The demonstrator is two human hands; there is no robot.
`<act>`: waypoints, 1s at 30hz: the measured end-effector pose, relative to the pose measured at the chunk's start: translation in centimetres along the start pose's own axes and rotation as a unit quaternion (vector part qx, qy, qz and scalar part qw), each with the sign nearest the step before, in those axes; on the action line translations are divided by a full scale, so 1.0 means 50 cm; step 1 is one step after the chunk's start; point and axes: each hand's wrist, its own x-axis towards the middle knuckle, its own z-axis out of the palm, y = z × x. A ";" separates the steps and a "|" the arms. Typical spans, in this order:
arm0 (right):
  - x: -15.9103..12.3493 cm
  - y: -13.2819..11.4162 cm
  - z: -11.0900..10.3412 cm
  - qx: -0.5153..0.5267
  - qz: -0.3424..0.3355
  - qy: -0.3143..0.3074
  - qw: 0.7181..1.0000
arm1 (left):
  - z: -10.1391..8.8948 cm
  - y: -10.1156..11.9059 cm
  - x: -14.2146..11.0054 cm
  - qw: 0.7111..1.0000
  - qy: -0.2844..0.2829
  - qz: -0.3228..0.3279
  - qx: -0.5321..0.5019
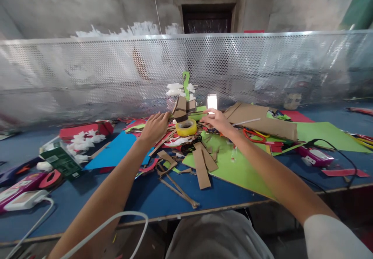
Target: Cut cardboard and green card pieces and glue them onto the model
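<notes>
Over the middle of the cluttered table, my left hand (154,127) is closed, its fingertips at the left end of a thin green strip (198,115). My right hand (218,121) pinches toward the strip's other end, fingers curled. Between them are folded brown cardboard pieces (180,109), partly covering the strip; whether these are joined to it I cannot tell. Just below sits a roll of yellow tape (186,128). Behind rises a green hook-shaped cutout (186,84) beside white tufts (175,90).
Cardboard strips (201,167) and scraps lie nearer me on green sheet (241,169) and table. Blue sheet (116,152), green box (61,160) and red case (84,130) are left. Large cardboard (253,117) and a purple device (316,156) are right. A perforated metal screen (101,72) stands behind.
</notes>
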 end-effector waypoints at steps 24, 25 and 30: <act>-0.010 0.018 -0.002 -0.161 0.005 -0.092 0.983 | 0.162 -0.173 -0.059 0.968 -0.194 -0.031 -0.158; -0.010 0.020 -0.002 -0.162 0.006 -0.093 0.982 | 0.163 -0.176 -0.059 0.964 -0.206 -0.030 -0.163; -0.009 0.026 -0.002 -0.162 0.005 -0.099 0.982 | 0.158 -0.192 -0.058 0.960 -0.218 -0.035 -0.174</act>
